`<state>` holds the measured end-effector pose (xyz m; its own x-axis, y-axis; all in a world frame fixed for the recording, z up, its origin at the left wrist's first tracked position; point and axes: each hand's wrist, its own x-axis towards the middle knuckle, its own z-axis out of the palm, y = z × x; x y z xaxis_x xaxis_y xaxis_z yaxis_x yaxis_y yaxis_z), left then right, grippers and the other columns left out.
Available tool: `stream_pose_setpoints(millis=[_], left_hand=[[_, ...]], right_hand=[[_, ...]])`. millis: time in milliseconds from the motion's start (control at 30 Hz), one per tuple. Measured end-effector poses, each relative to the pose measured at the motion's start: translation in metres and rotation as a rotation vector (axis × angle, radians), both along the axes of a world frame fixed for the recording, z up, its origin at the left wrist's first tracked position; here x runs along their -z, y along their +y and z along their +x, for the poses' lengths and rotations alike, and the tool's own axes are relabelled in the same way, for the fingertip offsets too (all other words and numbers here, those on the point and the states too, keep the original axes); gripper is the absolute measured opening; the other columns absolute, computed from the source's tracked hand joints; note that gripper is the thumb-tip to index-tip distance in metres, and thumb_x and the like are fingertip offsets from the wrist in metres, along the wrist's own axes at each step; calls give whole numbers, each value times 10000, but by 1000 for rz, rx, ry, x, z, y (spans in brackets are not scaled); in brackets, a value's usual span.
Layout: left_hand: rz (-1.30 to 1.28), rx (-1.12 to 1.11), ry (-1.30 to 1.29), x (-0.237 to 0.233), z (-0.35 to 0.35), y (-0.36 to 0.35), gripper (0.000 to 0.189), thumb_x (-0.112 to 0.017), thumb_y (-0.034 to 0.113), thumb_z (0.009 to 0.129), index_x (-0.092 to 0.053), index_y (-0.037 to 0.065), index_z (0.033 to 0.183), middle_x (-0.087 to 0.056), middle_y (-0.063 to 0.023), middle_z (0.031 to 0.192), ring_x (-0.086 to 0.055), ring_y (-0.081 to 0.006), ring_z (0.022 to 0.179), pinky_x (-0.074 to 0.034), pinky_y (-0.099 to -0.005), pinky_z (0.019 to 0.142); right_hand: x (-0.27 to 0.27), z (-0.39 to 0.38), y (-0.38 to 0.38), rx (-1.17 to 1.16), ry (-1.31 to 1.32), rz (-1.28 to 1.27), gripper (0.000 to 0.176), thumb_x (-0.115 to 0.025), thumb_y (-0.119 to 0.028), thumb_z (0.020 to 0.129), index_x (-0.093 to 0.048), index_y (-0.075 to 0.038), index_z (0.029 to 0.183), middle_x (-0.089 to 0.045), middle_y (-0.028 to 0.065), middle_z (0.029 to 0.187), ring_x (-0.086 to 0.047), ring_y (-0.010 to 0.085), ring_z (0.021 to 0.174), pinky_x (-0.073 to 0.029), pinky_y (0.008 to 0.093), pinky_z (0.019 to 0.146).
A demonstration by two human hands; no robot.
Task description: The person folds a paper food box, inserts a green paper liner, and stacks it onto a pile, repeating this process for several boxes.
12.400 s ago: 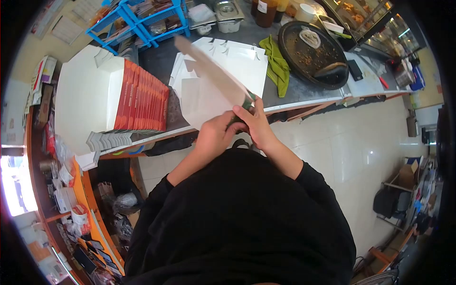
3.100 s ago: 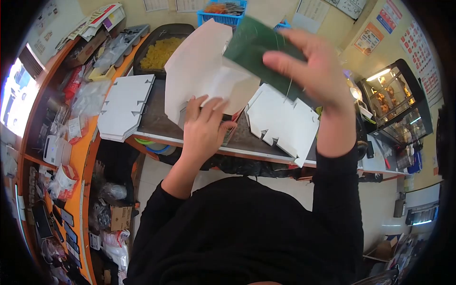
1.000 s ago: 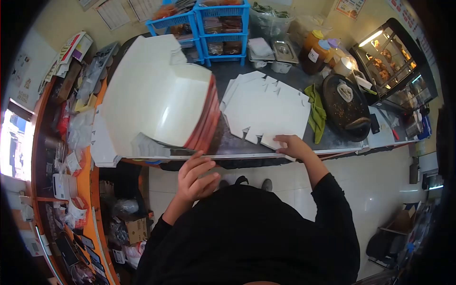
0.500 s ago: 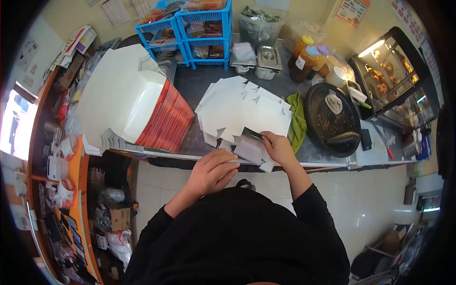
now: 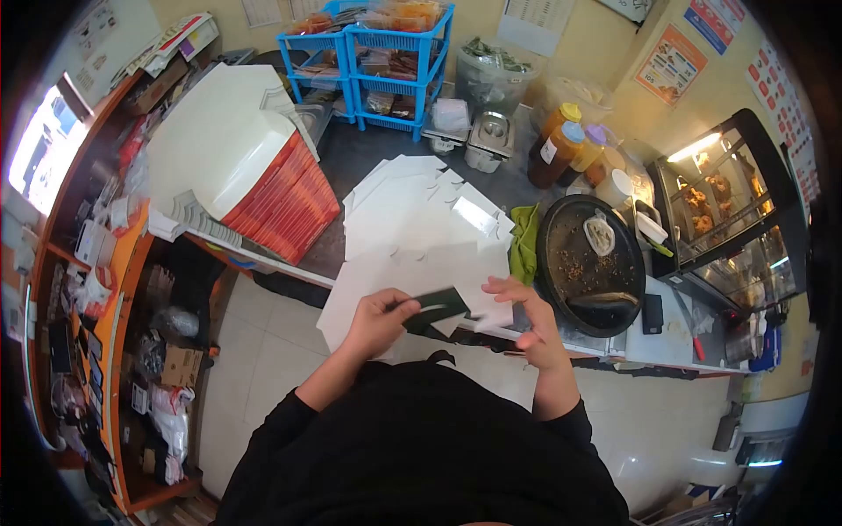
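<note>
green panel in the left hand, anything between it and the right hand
Nothing visible stands in the way: the right hand is open and apart from the green panel, which the left hand pinches. Only blurred white cardboard shows in the gap.

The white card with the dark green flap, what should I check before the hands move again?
1. Left hand grips the dark green card flap: ok, thumb on top.
2. Right hand free: ok, fingers spread.
3. Flap edges lined up: cannot tell, blurred.
4. Large white card wholly over the dark grey counter: not ok, it juts past the front edge.
5. Nested red-and-white cardboard cartons away from the hands: ok, off left.
</note>
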<state>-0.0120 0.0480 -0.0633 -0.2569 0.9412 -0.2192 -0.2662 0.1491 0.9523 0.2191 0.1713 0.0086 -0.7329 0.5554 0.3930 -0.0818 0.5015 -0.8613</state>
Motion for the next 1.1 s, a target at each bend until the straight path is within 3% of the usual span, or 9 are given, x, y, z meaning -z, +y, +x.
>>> stream_pose_setpoints(millis=[200, 333, 467, 567, 600, 633, 800, 900, 1100], left_hand=[[-116, -122, -202, -24, 28, -3, 158, -622, 205, 965, -641, 49, 962, -539, 46, 698, -396, -14, 506, -283, -193, 432], [23, -106, 18, -28, 41, 3, 146, -629, 186, 959, -654, 43, 941, -559, 48, 717, -429, -31, 547, -333, -202, 477], [241, -131, 231, -25, 48, 7, 115, -644, 135, 940, -662, 22, 926, -603, 31, 738, -513, -49, 626, -412, -220, 556], [404, -160, 475, -46, 54, -1, 57, -671, 79, 900, -672, 22, 902, -659, -13, 761, -607, -89, 684, -470, -241, 612], [476, -171, 573, -52, 55, -2, 37, -682, 61, 885, -676, 25, 891, -677, -30, 769, -638, -106, 700, -487, -249, 628], [560, -82, 573, -55, 52, -4, 23, -689, 46, 869, -681, 31, 885, -684, -41, 781, -653, -129, 714, -496, -256, 638], [704, 178, 645, -63, 38, -6, 120, -743, 30, 794, -698, 54, 904, -692, -65, 779, -682, -219, 717, -521, -298, 634], [539, 115, 812, -70, 26, 0, 302, -640, 279, 917, -655, 36, 1096, -667, -130, 1081, -642, -286, 1014, -493, -360, 873], [273, -129, -292, -60, 41, 23, 403, -466, 325, 1010, -497, 47, 1300, -518, -106, 1320, -529, -204, 1190, -432, -361, 990]], right_hand=[[37, -27, -19, 483, 146, -48, 163, -748, -90, 764, -640, -84, 884, -615, 48, 821, -583, 245, 832, -357, 455, 1033], [-1, -34, -22, 446, -98, 428, 113, -777, -57, 681, -709, -113, 752, -566, 45, 857, -547, 250, 897, -406, 361, 802], [-9, -26, -22, 188, -168, 659, 162, -781, -128, 730, -733, -114, 884, -582, 72, 1058, -531, 295, 1108, -405, 388, 928], [-17, -21, -21, 439, 13, 496, 481, -782, -274, 784, -630, -121, 1214, -426, 170, 1368, -440, 310, 1274, -309, 421, 1070], [-8, -16, -10, 524, 87, 333, 874, -756, -415, 808, -307, -86, 1481, -202, 214, 1520, -350, 320, 1359, -268, 440, 1117], [1, -16, -2, 444, 359, -274, 947, -710, -386, 852, -129, -41, 1515, -324, 191, 1473, -382, 332, 1340, -302, 462, 1109], [-9, 18, 34, 47, 629, -1117, 545, -506, -316, 986, -364, 25, 1387, -510, 190, 1301, -531, 336, 1190, -419, 480, 1028], [-18, 8, 9, 240, 704, -717, 501, -446, -371, 1008, -444, 35, 1301, -505, 200, 1298, -544, 326, 1163, -441, 472, 1001], [-4, -12, -35, -77, 227, 352, 560, -450, -521, 970, -679, -22, 1081, -671, 156, 1040, -586, 395, 1148, -452, 457, 969]])
